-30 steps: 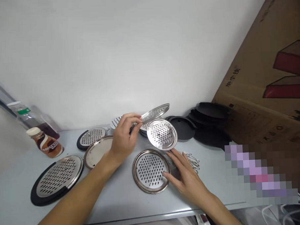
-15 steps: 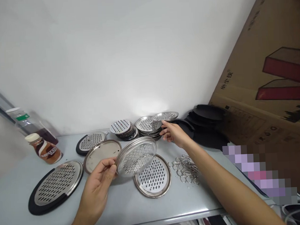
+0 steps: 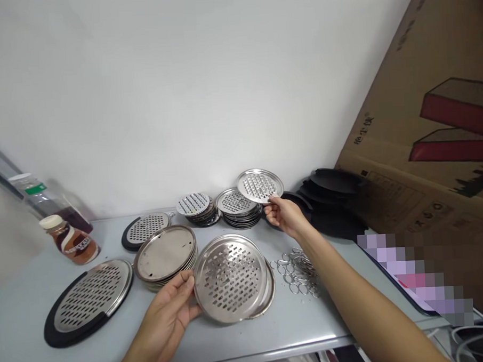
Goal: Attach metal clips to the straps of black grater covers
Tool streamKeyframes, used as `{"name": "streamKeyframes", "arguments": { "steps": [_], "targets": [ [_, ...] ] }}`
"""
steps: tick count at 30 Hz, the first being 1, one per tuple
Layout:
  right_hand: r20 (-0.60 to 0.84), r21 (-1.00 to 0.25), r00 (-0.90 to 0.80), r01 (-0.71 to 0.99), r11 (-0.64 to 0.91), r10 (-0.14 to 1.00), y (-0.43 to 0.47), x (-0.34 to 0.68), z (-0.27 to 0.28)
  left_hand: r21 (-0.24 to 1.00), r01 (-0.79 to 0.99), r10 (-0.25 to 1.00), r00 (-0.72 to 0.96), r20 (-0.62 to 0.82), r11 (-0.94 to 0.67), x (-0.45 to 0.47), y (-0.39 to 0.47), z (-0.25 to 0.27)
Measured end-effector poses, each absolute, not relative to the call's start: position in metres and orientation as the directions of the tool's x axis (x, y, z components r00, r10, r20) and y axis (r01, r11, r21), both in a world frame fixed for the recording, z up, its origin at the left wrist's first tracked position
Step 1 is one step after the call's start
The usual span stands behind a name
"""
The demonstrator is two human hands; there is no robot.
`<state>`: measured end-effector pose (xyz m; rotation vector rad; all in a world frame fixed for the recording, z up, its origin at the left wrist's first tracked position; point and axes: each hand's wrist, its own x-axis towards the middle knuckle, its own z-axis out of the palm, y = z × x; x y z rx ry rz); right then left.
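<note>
My left hand (image 3: 177, 301) is closed on the left rim of a round slotted metal disc (image 3: 232, 277), held tilted over another metal disc (image 3: 271, 292) that it mostly covers. My right hand (image 3: 286, 213) pinches the near edge of a second slotted metal disc (image 3: 260, 185), raised at the back. Below and left of that disc is a stack of slotted discs (image 3: 237, 202). Beside my left hand stands a stack of plain round metal plates (image 3: 164, 252). A heap of small wire rings (image 3: 298, 272) lies right of the left-hand disc.
Black-rimmed slotted discs (image 3: 90, 297) lie at the left. A small stack (image 3: 193, 204) stands near the wall, black round parts (image 3: 332, 201) at back right. Bottles (image 3: 74, 241) stand far left. A large cardboard box (image 3: 426, 194) and a blurred-out flat device (image 3: 414, 285) are at right.
The left-hand disc has come down and turned its face towards me. My right hand has closed on the back disc, which is now lifted slightly and tipped towards me.
</note>
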<state>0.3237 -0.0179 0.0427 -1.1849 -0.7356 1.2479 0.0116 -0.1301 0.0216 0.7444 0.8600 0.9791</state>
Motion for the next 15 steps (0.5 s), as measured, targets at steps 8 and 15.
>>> {"name": "streamKeyframes", "arguments": {
  "steps": [8,15],
  "targets": [
    [-0.118,-0.993,0.204,-0.018,-0.117,0.972,0.005,0.306,0.049,0.753,-0.436,0.866,0.323,-0.381,0.494,0.014,-0.125,0.011],
    [0.139,-0.941,0.234,0.333,0.055,0.962,-0.063,0.308,0.052,0.66,-0.515,0.835,0.273,-0.479,0.547,0.014,-0.124,0.009]
  ]
}}
